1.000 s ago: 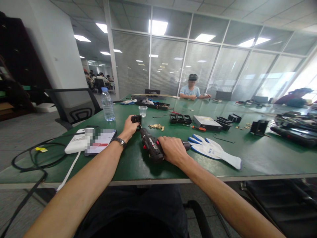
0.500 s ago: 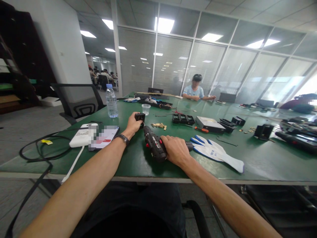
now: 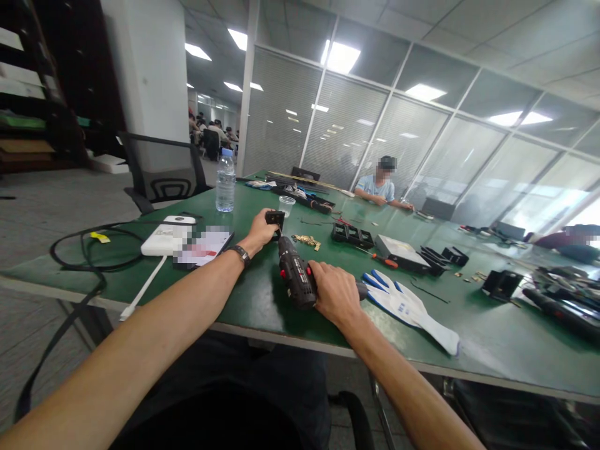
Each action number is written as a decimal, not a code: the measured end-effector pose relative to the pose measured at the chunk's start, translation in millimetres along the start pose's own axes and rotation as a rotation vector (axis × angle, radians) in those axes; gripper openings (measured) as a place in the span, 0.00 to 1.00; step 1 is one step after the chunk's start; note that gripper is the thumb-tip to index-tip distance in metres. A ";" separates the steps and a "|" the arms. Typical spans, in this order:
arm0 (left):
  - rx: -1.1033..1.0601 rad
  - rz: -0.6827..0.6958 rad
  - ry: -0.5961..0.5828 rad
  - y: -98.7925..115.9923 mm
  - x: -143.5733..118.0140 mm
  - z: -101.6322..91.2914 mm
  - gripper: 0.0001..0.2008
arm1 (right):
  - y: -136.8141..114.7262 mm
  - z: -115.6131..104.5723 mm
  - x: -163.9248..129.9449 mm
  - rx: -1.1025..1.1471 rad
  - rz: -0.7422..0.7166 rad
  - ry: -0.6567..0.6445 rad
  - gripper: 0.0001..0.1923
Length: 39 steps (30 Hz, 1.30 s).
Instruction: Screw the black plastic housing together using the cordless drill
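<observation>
My right hand [image 3: 335,289] is wrapped round the grip of a black cordless drill [image 3: 296,275] with red buttons. The drill points away from me, its bit at a small black plastic part [image 3: 275,218]. That part is held upright by my left hand [image 3: 260,232], whose fingers are closed on its left side. Whether the bit touches a screw is too small to tell. Just right of the part lies a heap of small brass-coloured pieces [image 3: 309,241]. Behind it stands a clear plastic cup [image 3: 286,205].
A white and blue glove [image 3: 407,303] lies right of the drill. Farther off are a black tray [image 3: 351,236], an orange-handled screwdriver [image 3: 385,259] and a silver box [image 3: 402,251]. A water bottle [image 3: 225,182], a phone [image 3: 205,245] and a white device [image 3: 167,236] are left. A person [image 3: 377,186] sits opposite.
The view has tilted and swung a little left. Both hands keep their holds on the drill and the black part, with no clear shift between them.
</observation>
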<state>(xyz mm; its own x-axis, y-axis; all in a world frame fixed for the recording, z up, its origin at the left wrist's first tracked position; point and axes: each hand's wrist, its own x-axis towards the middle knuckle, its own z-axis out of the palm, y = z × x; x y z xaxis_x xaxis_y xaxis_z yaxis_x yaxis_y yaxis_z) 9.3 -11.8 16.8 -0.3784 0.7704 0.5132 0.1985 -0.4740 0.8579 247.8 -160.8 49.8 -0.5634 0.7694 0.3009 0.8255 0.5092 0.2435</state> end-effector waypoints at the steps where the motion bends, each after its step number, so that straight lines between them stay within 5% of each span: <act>1: -0.011 -0.005 -0.002 0.6 -0.2 0.1 0.21 | -0.5 -0.5 -0.2 -0.010 0.005 -0.015 0.17; 18: -0.124 -0.043 -0.019 -10.8 0.4 1.6 0.18 | -3.4 1.0 -1.5 0.009 0.017 0.005 0.18; 39: -0.145 -0.034 0.041 4.0 -5.6 1.1 0.19 | -4.5 -2.1 -0.8 0.062 0.031 0.019 0.18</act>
<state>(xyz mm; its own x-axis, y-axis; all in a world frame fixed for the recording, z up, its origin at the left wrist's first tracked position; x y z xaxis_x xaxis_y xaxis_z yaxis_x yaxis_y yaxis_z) 13.2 -17.5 17.4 -0.4194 0.7704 0.4802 0.0535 -0.5071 0.8602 244.4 -164.6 50.4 -0.5379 0.7779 0.3249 0.8426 0.5088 0.1765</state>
